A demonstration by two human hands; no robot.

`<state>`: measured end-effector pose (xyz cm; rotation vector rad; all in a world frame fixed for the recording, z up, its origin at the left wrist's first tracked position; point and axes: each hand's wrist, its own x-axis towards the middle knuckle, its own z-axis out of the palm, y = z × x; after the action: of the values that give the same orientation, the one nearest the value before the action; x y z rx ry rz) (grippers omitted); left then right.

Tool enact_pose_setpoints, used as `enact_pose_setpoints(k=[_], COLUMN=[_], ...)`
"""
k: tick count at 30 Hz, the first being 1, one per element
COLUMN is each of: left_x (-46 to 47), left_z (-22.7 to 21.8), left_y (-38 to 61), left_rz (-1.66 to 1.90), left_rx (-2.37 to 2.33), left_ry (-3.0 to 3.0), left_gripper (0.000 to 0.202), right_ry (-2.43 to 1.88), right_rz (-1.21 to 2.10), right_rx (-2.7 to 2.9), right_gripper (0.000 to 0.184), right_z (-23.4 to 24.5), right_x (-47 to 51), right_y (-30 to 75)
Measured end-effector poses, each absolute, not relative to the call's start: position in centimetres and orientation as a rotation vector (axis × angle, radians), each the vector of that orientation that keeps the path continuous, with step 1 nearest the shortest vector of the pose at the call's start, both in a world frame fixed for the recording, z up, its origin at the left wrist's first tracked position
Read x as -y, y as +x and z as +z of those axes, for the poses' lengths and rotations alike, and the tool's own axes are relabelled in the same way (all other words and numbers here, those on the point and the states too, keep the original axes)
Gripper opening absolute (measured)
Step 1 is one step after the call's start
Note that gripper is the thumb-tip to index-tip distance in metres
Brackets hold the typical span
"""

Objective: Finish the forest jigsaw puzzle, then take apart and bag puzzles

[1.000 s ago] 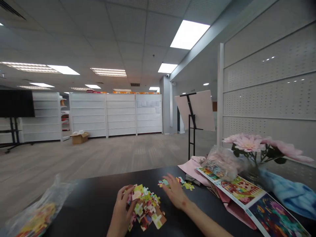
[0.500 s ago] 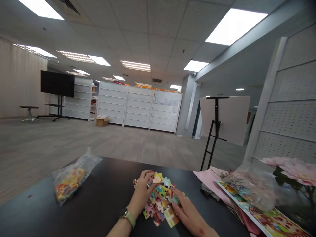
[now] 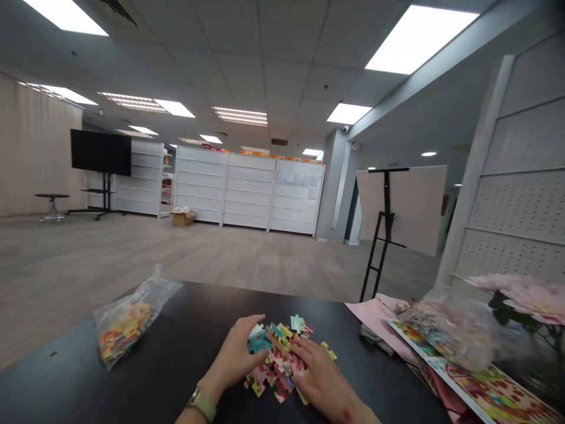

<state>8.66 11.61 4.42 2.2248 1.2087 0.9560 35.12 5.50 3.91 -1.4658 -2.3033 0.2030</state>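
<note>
A heap of colourful jigsaw pieces [image 3: 280, 347] lies on the black table [image 3: 176, 365] in front of me. My left hand [image 3: 236, 353] rests on the left side of the heap, fingers curled over the pieces. On the right side lies my right hand [image 3: 315, 374], its fingers spread flat on the pieces. A watch shows on my left wrist. Both hands touch the heap from either side.
A clear bag of puzzle pieces [image 3: 126, 321] lies at the left of the table. At the right are printed picture sheets [image 3: 477, 386], another clear bag [image 3: 450, 333], pink paper [image 3: 375, 315] and pink flowers [image 3: 525, 294]. An easel [image 3: 388, 227] stands behind.
Both hands have pushed the scattered pieces together and now lie lower on the heap. The view has swung left, bringing the left bag further onto the table.
</note>
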Motion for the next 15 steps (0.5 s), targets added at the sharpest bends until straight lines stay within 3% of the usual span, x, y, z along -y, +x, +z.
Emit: enact_pose_setpoints(k=[7, 12, 15], left_x=[-11.1, -11.4, -12.0], left_z=[3.0, 3.4, 3.4], left_y=[7.9, 9.2, 8.9], left_rz=[0.869, 0.981, 1.074], left_rx=[-1.283, -1.226, -1.221], left_ry=[2.217, 2.198, 2.155], left_gripper=[0.052, 0.027, 0.041], right_ry=[-1.760, -1.647, -1.507], right_rz=[-0.033, -0.080, 0.017], right_rx=[2.029, 2.061, 2.224], right_gripper=[0.038, 0.049, 0.053], right_z=[3.9, 4.9, 5.1], right_x=[-5.9, -6.3, -7.4], right_y=[35.0, 34.8, 32.8])
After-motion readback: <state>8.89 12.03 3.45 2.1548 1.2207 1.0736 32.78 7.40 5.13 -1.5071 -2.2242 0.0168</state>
